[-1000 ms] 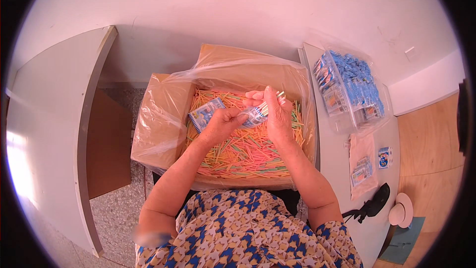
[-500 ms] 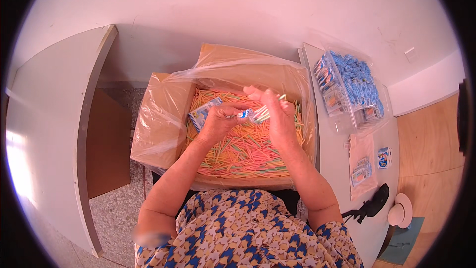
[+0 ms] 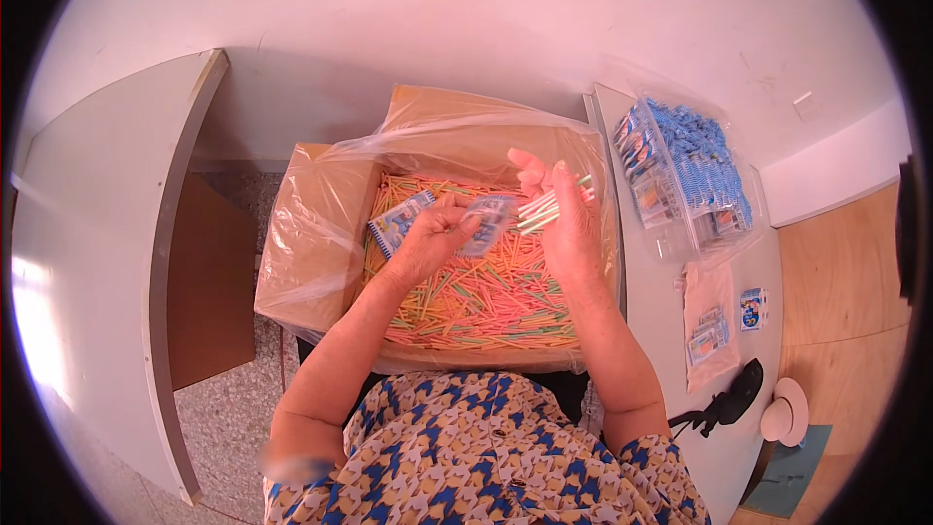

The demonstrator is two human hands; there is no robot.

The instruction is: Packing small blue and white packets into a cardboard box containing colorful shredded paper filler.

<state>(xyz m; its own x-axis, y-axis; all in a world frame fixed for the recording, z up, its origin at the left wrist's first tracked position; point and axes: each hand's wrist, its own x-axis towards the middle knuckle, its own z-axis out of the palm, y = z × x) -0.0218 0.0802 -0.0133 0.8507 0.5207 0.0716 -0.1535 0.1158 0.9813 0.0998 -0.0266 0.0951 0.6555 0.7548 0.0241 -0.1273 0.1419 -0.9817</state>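
Observation:
My left hand (image 3: 428,241) pinches a small clear-and-blue plastic packet (image 3: 491,224) between thumb and fingers, above the sticks. To its right, my raised right hand (image 3: 571,243) holds several thin pale green and white sticks (image 3: 540,212), their ends pointing toward the packet. A gap shows between the stick ends and the packet. Beside the left hand, on its left, are blue printed packets (image 3: 397,222); whether they lie on the sticks or are held is unclear. Below both hands, loose pink, orange, yellow and green sticks (image 3: 486,297) fill a plastic-lined cardboard box (image 3: 316,233).
On the table (image 3: 646,301) at right stands a clear bin (image 3: 671,196) of blue packets. Nearer lie a pink cloth (image 3: 705,292) with packets (image 3: 709,335), a black object (image 3: 739,397) and a pale round object (image 3: 785,411). Another table (image 3: 107,233) stands left.
My right hand has moved right with the sticks, away from the packet. The packet in my left hand now shows spread out flat.

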